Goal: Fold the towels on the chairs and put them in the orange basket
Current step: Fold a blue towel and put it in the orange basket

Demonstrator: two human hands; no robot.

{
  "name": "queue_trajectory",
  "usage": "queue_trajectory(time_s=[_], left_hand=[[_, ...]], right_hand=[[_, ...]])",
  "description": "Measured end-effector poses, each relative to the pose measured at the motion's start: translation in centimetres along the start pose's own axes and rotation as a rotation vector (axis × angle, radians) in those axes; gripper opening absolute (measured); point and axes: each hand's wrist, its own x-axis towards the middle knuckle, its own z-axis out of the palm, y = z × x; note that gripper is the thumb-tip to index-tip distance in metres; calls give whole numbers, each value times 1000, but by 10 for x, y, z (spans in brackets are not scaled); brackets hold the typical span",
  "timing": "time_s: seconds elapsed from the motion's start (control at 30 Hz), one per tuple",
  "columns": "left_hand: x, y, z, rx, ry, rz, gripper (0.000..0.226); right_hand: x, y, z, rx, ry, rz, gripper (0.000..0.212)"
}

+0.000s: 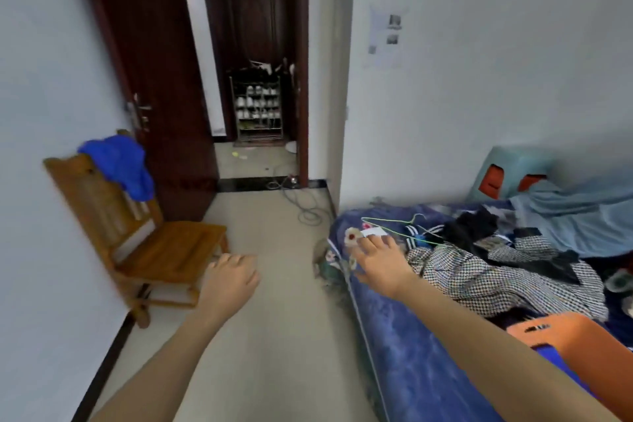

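Orange basket sits closest, at the lower right on the bed, only partly in view. A blue patch shows beside its rim, but whether that is a folded towel cannot be told. The one towel plainly waiting is the blue towel, bunched and unfolded over the backrest of the wooden chair, which stands against the left wall, well apart from the basket.

The left hand is stretched toward the chair's seat, fingers loosely curled and holding nothing. The right hand is held over the near corner of the bed, fingers relaxed and apart, also empty. Whether it touches the cover is unclear.

The step in hand looks like fetching the next towel. The next move calls for lifting it off the backrest with both hands and shaking it flat before folding.

Around them lie a pile of clothes, a green hanger and an open dark door.
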Motion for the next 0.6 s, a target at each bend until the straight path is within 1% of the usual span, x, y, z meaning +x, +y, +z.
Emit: queue_trajectory(time_s=[0.07,0.13,0.2,0.3,0.4,0.5,0.6], left_hand=[[-4,-38,-3,-18,-30,-104,35],[-6,-78,-4,-28,-37,-164,32],[-9,-104,0,-36,-36,-191,39],[-7,-140,18,-7,11,-227,41],[5,-156,33,-29,-34,-253,42],[40,-162,43,-11,-45,-251,41],[90,-161,50,6,-39,-247,38]], right_hand=[[33,-23,4,24,17,-43,61],[67,-50,5,109,9,-60,61],[89,-69,14,156,-38,-74,61],[123,-91,31,183,-95,-134,61],[149,-96,40,193,-129,-148,61],[181,-87,51,203,-138,-182,62],[218,-67,66,189,-83,-216,61]])
